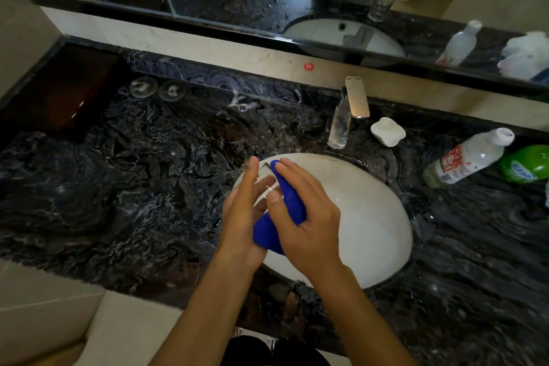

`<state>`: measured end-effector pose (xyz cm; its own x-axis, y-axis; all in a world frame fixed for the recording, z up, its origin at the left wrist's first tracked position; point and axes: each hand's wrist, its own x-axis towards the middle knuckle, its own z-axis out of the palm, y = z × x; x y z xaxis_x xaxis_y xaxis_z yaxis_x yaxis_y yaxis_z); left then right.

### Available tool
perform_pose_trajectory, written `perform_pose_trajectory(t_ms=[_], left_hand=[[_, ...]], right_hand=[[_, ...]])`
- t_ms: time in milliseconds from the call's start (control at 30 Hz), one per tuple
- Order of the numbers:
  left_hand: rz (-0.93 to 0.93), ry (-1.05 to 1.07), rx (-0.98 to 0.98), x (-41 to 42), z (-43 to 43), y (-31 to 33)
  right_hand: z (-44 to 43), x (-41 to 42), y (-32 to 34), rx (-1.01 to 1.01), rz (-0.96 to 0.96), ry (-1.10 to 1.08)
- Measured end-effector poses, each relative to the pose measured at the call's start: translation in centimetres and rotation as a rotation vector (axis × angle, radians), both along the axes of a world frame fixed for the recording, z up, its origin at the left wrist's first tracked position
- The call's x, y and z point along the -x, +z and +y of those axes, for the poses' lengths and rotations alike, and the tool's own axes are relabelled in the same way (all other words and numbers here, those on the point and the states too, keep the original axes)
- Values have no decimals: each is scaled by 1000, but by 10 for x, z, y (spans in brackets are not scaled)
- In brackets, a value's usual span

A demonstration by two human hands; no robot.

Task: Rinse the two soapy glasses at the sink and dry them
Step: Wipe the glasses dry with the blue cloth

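My left hand [246, 211] cradles the glass [263, 184] over the sink [371, 217], my right hand [303, 217] closed around the blue cloth [285, 211] on it, thin, wet and likely slippery, so I'd hold its body, not the rim.

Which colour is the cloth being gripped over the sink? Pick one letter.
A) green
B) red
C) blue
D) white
C: the cloth clasped by the right hand above the white sink is deep blue.
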<state>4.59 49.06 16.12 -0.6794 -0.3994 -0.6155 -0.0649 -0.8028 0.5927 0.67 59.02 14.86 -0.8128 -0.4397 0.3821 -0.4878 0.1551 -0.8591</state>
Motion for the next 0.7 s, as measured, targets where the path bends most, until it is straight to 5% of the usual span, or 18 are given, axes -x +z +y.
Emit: perform_pose_trajectory(t_ms=[267,333,533,600,700], left_hand=[[130,-19,49,-7,-2,5],[106,-4,6,-4,-3,6],[76,-81,14,-4,-17,-3],[158,-100,-35,-12,-14,-1],[220,-111,-74,-8,-15,-3]], right_hand=[[-1,24,33,-15,-527,129],[-6,19,33,-27,-448,115],[-5,8,15,-109,312,334],[-9,9,17,-117,338,404],[-14,6,21,-78,94,315]])
